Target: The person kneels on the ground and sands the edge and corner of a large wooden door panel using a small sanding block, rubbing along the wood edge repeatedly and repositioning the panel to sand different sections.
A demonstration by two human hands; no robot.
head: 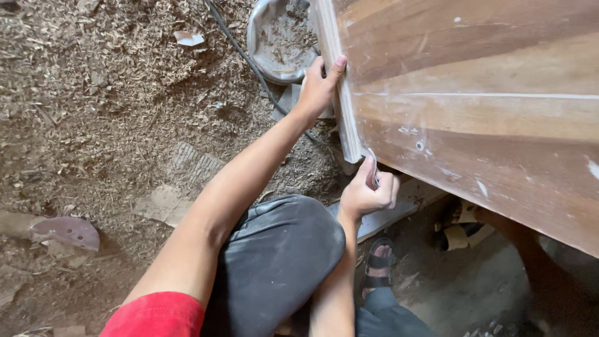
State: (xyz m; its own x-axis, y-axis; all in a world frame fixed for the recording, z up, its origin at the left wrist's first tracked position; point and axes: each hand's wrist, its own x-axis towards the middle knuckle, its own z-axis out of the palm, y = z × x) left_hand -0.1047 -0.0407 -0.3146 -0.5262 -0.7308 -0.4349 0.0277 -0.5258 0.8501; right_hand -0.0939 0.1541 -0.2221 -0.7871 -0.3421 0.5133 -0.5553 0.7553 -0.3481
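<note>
My left hand [318,87] gripped the pale edge of the wooden panel [474,118], fingers clenched; my right hand [368,190] pinched folded sandpaper [372,173] against its lower corner.

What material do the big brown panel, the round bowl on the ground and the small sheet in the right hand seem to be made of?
The panel looks like wood: brown grain bands, dull surface with pale filler spots. The round bowl seems metal: grey, shiny rim, dusty inside. The small sheet, pinched in the right hand at the panel's corner, is probably sandpaper, but too little shows to be sure. The left hand grips the panel's pale edge.
</note>
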